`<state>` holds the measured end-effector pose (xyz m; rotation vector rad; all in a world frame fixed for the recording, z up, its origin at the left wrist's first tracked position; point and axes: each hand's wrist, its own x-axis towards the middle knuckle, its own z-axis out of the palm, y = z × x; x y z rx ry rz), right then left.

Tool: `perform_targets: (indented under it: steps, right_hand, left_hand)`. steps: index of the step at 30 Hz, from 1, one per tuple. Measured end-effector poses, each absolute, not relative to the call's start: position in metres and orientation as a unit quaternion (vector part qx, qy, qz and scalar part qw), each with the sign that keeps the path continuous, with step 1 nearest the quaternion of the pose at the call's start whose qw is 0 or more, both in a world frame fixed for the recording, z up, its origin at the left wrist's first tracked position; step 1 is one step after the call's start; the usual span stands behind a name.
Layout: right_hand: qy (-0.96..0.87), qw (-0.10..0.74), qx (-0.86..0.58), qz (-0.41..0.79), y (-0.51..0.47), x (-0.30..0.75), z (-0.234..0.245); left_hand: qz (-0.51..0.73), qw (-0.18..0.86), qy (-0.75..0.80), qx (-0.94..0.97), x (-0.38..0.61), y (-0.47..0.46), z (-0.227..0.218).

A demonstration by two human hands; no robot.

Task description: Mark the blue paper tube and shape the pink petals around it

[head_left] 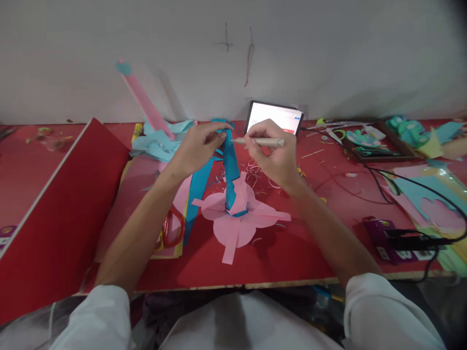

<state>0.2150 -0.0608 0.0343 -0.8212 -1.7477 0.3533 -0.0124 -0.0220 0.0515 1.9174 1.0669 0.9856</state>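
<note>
My left hand (199, 148) pinches the upper end of a blue paper strip (229, 160), which stands up above the table. In my right hand (275, 155) is a pale pen (268, 142), held level with its tip at the strip's edge. Below the strip lies a pink paper flower shape (233, 231) with narrow strips reaching outward. A curled blue and pink piece sits at its centre; whether it joins the upright strip I cannot tell. Red-handled scissors (173, 228) rest on stacked coloured paper (134, 194) near my left forearm.
A lit tablet (275, 116) leans against the wall. Left stands a red board (62, 209), with a pink paper strip (146, 99) behind. On the right are a dark tray (383, 153) of paper pieces, black cables and a purple box (381, 238). Another person's hand (454, 148) shows far right.
</note>
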Motion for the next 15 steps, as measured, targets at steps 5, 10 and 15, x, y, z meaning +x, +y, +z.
perform_targets:
  steps: [5, 10, 15]
  right_hand:
    - [-0.736, 0.558, -0.353, 0.150, -0.0623, 0.2171, 0.0373]
    - [-0.736, 0.550, -0.364, 0.152, -0.0639, 0.2143, 0.0369]
    - [-0.740, 0.544, -0.360, 0.164, -0.0644, 0.2127, 0.0349]
  left_hand:
    - [0.380, 0.365, 0.421, 0.738, -0.0109, -0.0264, 0.0564]
    - [0.383, 0.353, 0.420, 0.743, -0.0106, -0.0270, 0.0567]
    - [0.386, 0.353, 0.422, 0.741, -0.0106, -0.0254, 0.0547]
